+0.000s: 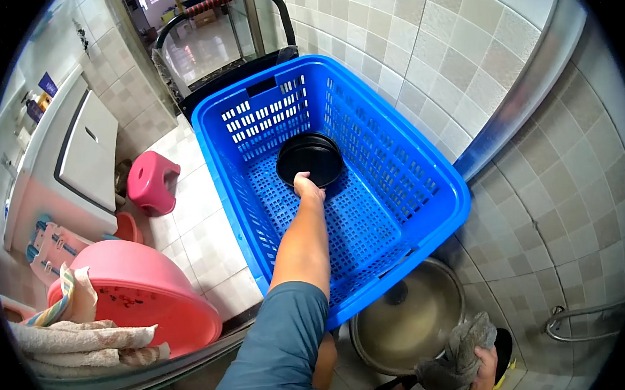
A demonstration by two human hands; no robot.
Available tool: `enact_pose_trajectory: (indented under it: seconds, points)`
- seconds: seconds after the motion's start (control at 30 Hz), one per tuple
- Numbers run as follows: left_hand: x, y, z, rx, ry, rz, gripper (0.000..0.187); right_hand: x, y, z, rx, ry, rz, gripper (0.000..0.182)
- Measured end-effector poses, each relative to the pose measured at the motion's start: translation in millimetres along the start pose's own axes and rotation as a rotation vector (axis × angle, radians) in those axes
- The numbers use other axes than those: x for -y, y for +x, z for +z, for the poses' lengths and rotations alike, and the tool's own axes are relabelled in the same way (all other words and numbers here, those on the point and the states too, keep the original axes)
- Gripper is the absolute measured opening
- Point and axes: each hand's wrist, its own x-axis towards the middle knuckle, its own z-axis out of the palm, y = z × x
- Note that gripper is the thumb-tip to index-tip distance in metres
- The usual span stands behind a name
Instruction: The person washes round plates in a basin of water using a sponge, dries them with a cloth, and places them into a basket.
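Observation:
Inside the big blue plastic basket (435, 210), black round pans (309, 160), seemingly stacked, lie toward the far end. My left hand (309, 187) reaches down into the basket and grips their near rim, thumb over the edge. At the lower right, my right hand (484, 363) is closed around a wet-looking grey cloth (459, 356). That cloth hangs beside the rim of a round metal basin (408, 320) holding cloudy water, which sits partly under the basket's near corner.
A black cart handle (213, 3) rises behind the basket. To the left are a pink stool (151, 182), a large pink tub (142, 279), towels (88, 337) and a white cabinet (91, 145). Tiled wall and a metal rail (586, 322) are on the right.

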Motion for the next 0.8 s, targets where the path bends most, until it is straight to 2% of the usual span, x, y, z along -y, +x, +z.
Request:
enact_pose_trajectory:
  seconds: [0.07,0.17,0.3,0.37,0.4,0.43,0.5,0.53,0.57,0.63,0.67,0.7,0.73,0.77,0.8]
  points:
    - [-2,0,0,-0.033,0.084,-0.036,0.059,1,-4,1,-0.005,0.012,0.001,0.06]
    - [-3,1,-1,-0.052,0.172,0.037,0.061,4,-11,2,-0.014,0.033,-0.016,0.06]
    - [-10,19,-4,0.266,0.147,-0.058,0.053,-11,-13,-30,-0.025,0.043,-0.134,0.065]
    - [-18,6,11,0.071,0.353,-0.058,0.051,-15,-22,-47,-0.084,0.077,-0.226,0.06]
    - [-21,-27,26,-0.029,0.444,0.022,0.049,-18,-29,-50,-0.094,0.132,-0.319,0.053]
    - [-23,-58,39,-0.128,0.535,0.106,0.047,-19,-36,-60,-0.118,0.14,-0.327,0.053]
    - [-23,-64,52,-0.103,0.624,0.159,0.036,-21,-57,-81,0.053,0.347,-0.265,0.053]
    - [-20,-70,62,-0.134,0.667,0.217,0.031,-17,-68,-80,0.035,0.317,-0.309,0.057]
    - [-17,-78,73,-0.158,0.711,0.278,0.026,-12,-73,-76,0.142,0.374,-0.341,0.058]
    - [-13,-113,97,-0.059,0.834,0.336,0.02,1,-82,-54,0.149,0.483,-0.357,0.058]
    - [-8,-123,107,0.075,0.915,0.501,0.017,2,-84,-49,0.047,0.536,-0.345,0.058]
    - [-4,-120,123,0.269,0.743,0.511,0.014,0,-79,-55,-0.004,0.521,-0.351,0.057]
    - [10,-119,136,0.389,0.774,0.617,0.011,-3,-79,-58,-0.117,0.645,-0.301,0.053]
    - [21,-166,151,0.461,0.78,0.667,0.018,2,-82,-56,-0.013,0.652,-0.385,0.051]
    - [28,-225,155,0.673,0.705,0.647,0.028,1,-84,-64,0.005,0.662,-0.384,0.049]
